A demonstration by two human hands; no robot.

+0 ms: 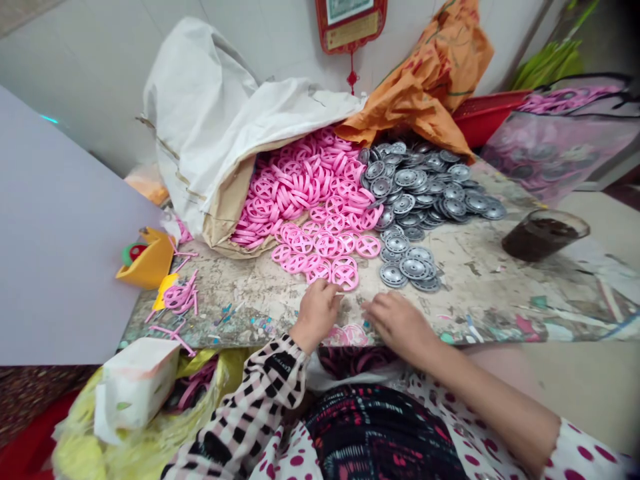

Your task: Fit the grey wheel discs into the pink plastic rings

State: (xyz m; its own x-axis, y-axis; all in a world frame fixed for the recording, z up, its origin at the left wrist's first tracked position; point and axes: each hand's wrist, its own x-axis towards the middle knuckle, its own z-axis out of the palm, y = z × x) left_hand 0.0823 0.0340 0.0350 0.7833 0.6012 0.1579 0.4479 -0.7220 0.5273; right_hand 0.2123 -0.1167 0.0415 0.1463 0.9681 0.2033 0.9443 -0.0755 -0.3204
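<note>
Pink spoked plastic wheel rings spill toward me in a loose heap. Right of them lie grey plastic wheel discs, some stacked on one another. My left hand is at the near edge of the pink rings, with its fingers closed on the rim of the nearest pink ring. Across a small gap, my right hand hovers low over the tabletop, just in front of the grey discs. Its fingers are bent and slightly apart, with nothing visible in them.
A white sack lies on its side behind the rings. An orange cloth sack slumps behind the discs. A glass of dark liquid stands right on the worn table. Pink frame pieces and a yellow container are left.
</note>
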